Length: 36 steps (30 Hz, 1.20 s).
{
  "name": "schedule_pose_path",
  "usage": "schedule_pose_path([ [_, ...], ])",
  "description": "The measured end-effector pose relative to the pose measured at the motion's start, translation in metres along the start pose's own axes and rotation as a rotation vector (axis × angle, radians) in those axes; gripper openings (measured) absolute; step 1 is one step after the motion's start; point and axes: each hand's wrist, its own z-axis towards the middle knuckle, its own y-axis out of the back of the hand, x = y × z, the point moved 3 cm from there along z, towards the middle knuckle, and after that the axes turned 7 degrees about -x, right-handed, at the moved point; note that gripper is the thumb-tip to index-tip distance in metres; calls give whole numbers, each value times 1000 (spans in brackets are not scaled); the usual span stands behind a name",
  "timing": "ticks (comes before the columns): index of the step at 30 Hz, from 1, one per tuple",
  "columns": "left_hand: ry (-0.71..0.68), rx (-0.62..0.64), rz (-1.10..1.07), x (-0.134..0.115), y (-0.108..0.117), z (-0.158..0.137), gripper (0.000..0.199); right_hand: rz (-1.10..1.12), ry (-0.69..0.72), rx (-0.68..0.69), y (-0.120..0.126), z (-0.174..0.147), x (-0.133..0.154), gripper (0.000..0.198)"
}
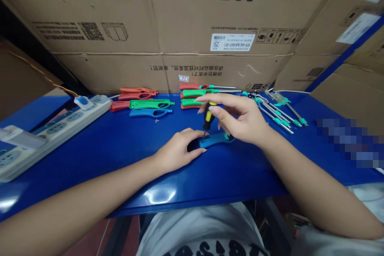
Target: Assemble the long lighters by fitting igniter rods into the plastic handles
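Observation:
My left hand (177, 150) is closed around one end of a blue lighter handle (214, 140) lying on the blue table. Between the fingers of my right hand (244, 120) is a small black and yellow screwdriver (209, 116), held nearly upright. Its tip meets the handle close to my left fingertips; whether it sits in a screw, I cannot tell. A bit of green and black shows at the handle's right end, partly under my right hand.
Red, green and blue handle shells (150, 104) lie back left, with a tiny metal piece (157, 121) before them. Long-nosed lighters (195, 93) lie behind my hands, and several metal rods with green parts (279, 108) at right. A power strip (57, 132) runs along the left; cardboard (180, 44) walls the back.

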Motion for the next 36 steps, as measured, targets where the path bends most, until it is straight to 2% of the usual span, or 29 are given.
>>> schedule_pose_path([
  [3, -1, -4, 7, 0, 0, 0, 35, -157, 119, -102, 2, -1, 1, 25],
  [5, 0, -7, 9, 1, 0, 1, 35, -203, 139, -78, 0, -2, 2, 28],
  [9, 6, 8, -6, 0, 0, 1, 34, 36, -41, 50, -7, -3, -1, 34],
  [11, 10, 0, -3, -1, 0, 1, 34, 79, -60, 10, -9, -2, -2, 28],
  [14, 18, -28, 11, -2, -2, -1, 33, -39, 74, -93, -8, -2, -1, 23],
  [16, 14, -44, 10, -2, -3, -2, 31, -135, 155, -60, -8, -3, 2, 25],
  [18, 11, -53, 2, -2, -4, -2, 30, -198, 175, -10, -7, -5, 4, 26],
  [20, 21, -45, -3, -3, -4, -2, 31, -155, 123, 16, -6, -5, 5, 27],
  [24, 63, -26, 1, -4, -3, -1, 34, 162, -76, 73, -7, -4, 2, 31],
  [26, 72, -29, -3, -5, -4, -2, 34, 192, -81, 48, -7, -3, 1, 26],
  [31, 29, -49, -2, -6, -5, -2, 29, 40, 47, -18, -9, -3, 10, 20],
  [36, 26, -52, -11, -6, -6, -3, 30, -175, 58, -71, -10, -6, 20, 22],
])
